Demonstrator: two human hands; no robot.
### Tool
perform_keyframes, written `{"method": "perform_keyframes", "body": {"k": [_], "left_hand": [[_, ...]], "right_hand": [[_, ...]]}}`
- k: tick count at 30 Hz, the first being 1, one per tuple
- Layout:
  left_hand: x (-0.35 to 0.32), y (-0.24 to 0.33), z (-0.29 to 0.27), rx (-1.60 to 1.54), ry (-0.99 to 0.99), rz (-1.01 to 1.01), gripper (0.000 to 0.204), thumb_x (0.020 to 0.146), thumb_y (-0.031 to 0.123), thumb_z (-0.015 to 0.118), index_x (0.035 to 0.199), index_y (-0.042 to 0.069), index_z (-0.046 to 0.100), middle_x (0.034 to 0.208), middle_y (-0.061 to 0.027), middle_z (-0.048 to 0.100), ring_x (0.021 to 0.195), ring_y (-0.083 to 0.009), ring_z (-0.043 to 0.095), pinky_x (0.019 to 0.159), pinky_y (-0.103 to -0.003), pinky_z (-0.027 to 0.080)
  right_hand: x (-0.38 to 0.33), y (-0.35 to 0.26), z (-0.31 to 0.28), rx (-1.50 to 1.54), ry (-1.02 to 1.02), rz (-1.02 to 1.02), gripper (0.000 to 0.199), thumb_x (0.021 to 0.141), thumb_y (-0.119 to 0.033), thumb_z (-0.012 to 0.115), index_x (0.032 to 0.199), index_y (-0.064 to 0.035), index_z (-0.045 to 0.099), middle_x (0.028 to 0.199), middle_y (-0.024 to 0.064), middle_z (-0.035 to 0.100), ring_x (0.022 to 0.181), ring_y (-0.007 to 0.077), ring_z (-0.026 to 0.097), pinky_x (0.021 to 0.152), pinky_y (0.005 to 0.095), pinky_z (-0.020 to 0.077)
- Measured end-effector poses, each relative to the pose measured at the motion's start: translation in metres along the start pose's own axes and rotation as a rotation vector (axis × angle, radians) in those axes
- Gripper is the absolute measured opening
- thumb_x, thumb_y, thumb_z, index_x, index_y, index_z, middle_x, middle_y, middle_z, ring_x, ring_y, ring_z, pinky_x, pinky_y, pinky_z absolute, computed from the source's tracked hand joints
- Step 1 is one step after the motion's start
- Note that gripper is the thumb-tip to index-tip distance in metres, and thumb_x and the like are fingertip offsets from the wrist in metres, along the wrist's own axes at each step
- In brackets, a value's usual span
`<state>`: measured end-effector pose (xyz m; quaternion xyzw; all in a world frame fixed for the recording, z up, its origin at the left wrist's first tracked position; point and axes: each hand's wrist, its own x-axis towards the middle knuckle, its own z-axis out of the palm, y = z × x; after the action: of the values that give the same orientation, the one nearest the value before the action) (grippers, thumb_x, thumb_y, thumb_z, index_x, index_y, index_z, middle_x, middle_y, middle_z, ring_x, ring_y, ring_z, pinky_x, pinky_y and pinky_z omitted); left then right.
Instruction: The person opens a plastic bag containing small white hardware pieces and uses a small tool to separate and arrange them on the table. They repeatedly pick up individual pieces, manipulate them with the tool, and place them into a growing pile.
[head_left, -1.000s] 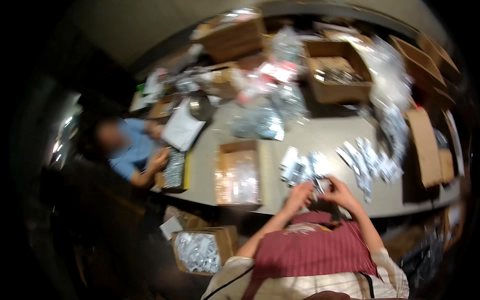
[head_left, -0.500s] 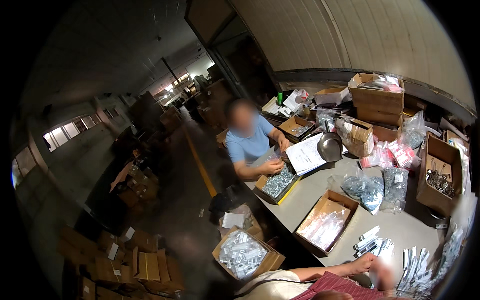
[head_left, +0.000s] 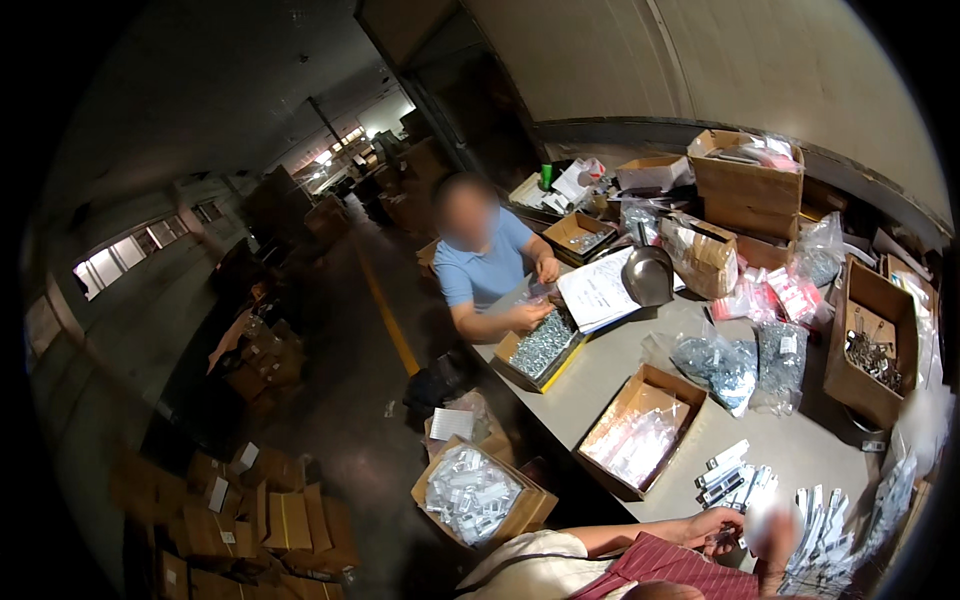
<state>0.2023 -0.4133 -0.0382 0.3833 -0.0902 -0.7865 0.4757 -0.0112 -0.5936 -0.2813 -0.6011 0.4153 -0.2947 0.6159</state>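
My left hand (head_left: 714,527) is at the near table edge, fingers curled round something small I cannot make out. Close beside it on the right is my right hand (head_left: 777,552); a blurred patch hides its fingers and anything in them. Just beyond both hands lies a pile of narrow silver-and-white metal pieces (head_left: 738,484). More such long pieces (head_left: 822,520) lie in a row to the right of my right hand. Farther left on the table stands an open carton (head_left: 612,478) with clear plastic bags (head_left: 640,440) inside.
Across the table a person in a blue shirt (head_left: 484,268) works over a box of small metal parts (head_left: 541,347). Bags of hardware (head_left: 716,366), a metal scoop (head_left: 648,277) and a carton of metal pieces (head_left: 872,330) crowd the table. A box of wrapped parts (head_left: 470,492) stands left of the table.
My hands have moved slightly apart, the left one lower and its fingers looser. The whole view has shifted a little, so the table sits slightly farther left and higher.
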Motion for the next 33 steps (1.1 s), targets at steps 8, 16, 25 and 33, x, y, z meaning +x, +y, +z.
{"method": "perform_keyframes", "body": {"k": [8, 16, 25, 33], "left_hand": [[0.008, -0.008, -0.02, 0.259, -0.04, 0.089, 0.027, 0.095, 0.033, 0.065, 0.08, 0.011, 0.06, 0.065, 0.0024, 0.055, 0.048, -0.0043, 0.04, 0.042, -0.022, 0.028], [-0.011, 0.018, 0.007, 0.222, 0.097, 0.126, 0.029, 0.092, 0.032, 0.071, 0.077, 0.008, 0.065, 0.055, 0.0042, 0.05, 0.041, -0.0021, 0.036, 0.037, -0.021, 0.023], [-0.012, -0.001, -0.034, 0.404, -0.234, 0.318, 0.033, 0.094, 0.019, 0.061, 0.064, 0.005, 0.058, 0.051, 0.0, 0.049, 0.04, -0.0059, 0.035, 0.041, -0.022, 0.026], [-0.02, 0.004, -0.037, -0.401, -0.702, 0.262, 0.032, 0.081, 0.014, 0.067, 0.053, 0.003, 0.056, 0.046, -0.0052, 0.052, 0.039, -0.0125, 0.039, 0.041, -0.029, 0.026]], "right_hand": [[-0.061, -0.172, 0.041, -0.183, 0.019, 0.104, 0.017, 0.083, -0.019, 0.075, 0.083, -0.0047, 0.066, 0.073, 0.0003, 0.062, 0.066, 0.0094, 0.054, 0.055, 0.029, 0.0448], [-0.097, -0.265, 0.066, 0.003, 0.085, 0.026, 0.021, 0.089, -0.021, 0.073, 0.084, -0.0014, 0.065, 0.058, -0.0008, 0.054, 0.057, 0.0047, 0.048, 0.049, 0.026, 0.039], [-0.076, -0.272, 0.03, -0.717, 0.432, -0.189, 0.025, 0.092, -0.023, 0.069, 0.102, -0.0002, 0.064, 0.065, 0.0139, 0.062, 0.054, 0.0243, 0.057, 0.054, 0.0341, 0.0457], [-0.048, -0.267, 0.08, -0.863, 0.064, -0.254, 0.055, 0.093, -0.041, 0.064, 0.127, 0.0018, 0.053, 0.096, 0.0222, 0.066, 0.077, 0.038, 0.066, 0.07, 0.0452, 0.0522]]}}
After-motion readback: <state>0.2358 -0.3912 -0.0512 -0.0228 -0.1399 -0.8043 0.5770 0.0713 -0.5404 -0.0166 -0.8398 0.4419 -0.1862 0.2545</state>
